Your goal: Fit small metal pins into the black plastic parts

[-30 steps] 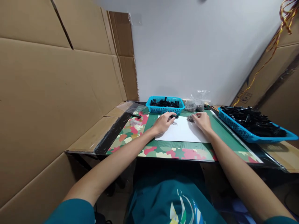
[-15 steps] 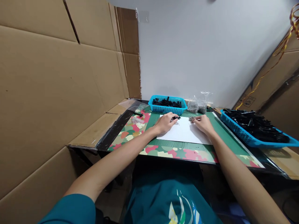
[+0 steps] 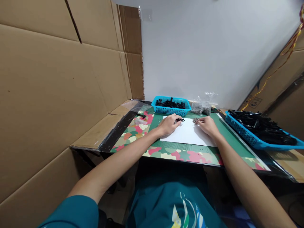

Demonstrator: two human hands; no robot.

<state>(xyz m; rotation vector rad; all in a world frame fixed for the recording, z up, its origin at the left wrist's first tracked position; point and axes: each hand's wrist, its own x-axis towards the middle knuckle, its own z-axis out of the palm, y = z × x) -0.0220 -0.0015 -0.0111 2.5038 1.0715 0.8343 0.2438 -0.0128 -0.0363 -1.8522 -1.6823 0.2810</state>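
Note:
Over the left part of a white sheet (image 3: 187, 137), my left hand (image 3: 169, 124) is closed on a small black part (image 3: 181, 120), whose end sticks out past the fingertips. A few tiny metal pieces (image 3: 181, 125) lie scattered on the paper beside those fingers. My right hand (image 3: 208, 126) is at the sheet's right side, its fingers pinched together at a small heap of tiny metal pieces (image 3: 195, 120). Whether a piece is between these fingertips is too small to make out.
A blue basket (image 3: 171, 110) of black parts stands behind the sheet. Clear bags (image 3: 200, 107) of small pieces sit to its right. A larger blue basket (image 3: 247, 134) heaped with black parts is at the right edge. Cardboard (image 3: 95, 79) walls the left side.
The view has shifted slightly. Both hands stay at nearly the same places, the left with the black part still in its fingers and the right at the metal heap.

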